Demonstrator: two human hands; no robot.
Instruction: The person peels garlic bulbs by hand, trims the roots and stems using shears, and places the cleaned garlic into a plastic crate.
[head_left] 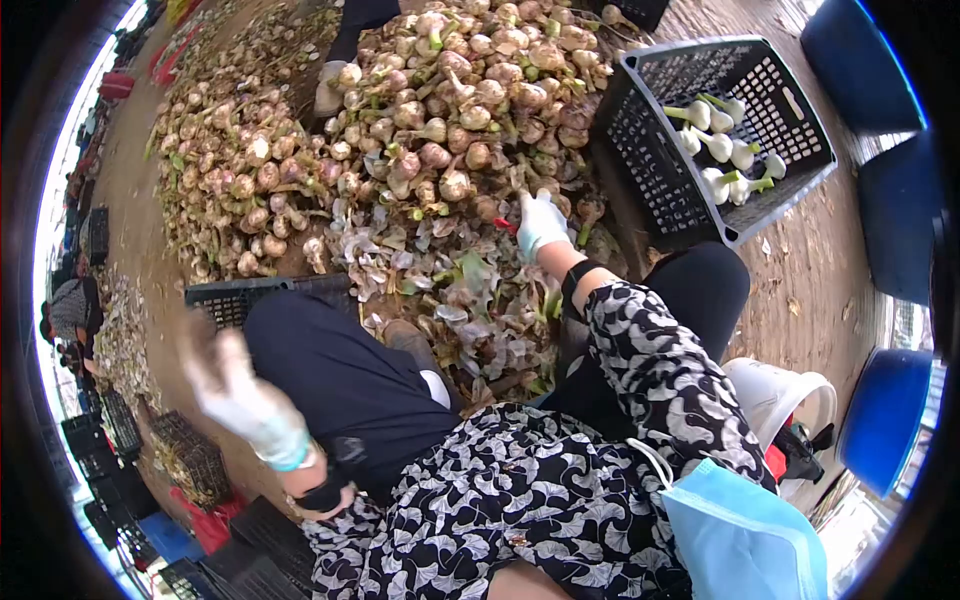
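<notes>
My right hand [542, 224], in a white glove, reaches to the near edge of a big heap of garlic bulbs [480, 95]. Its fingers are curled, with a small red thing [506, 226] sticking out beside them; the rest of that thing is hidden. Off to the left, above the ground beside my knee, my gloved left hand [235, 385] is smeared by motion. A brownish blur lies at its fingertips, and I cannot tell what it is. Loose papery garlic skins [470, 310] cover the ground between my legs.
A black plastic crate [660, 170] at the right holds several cleaned white garlic bulbs [740, 155]. A dark crate [215, 292] lies by my left knee. Blue barrels [885, 420] and a white bucket [745, 385] stand at right. Another person [75, 310] is far left.
</notes>
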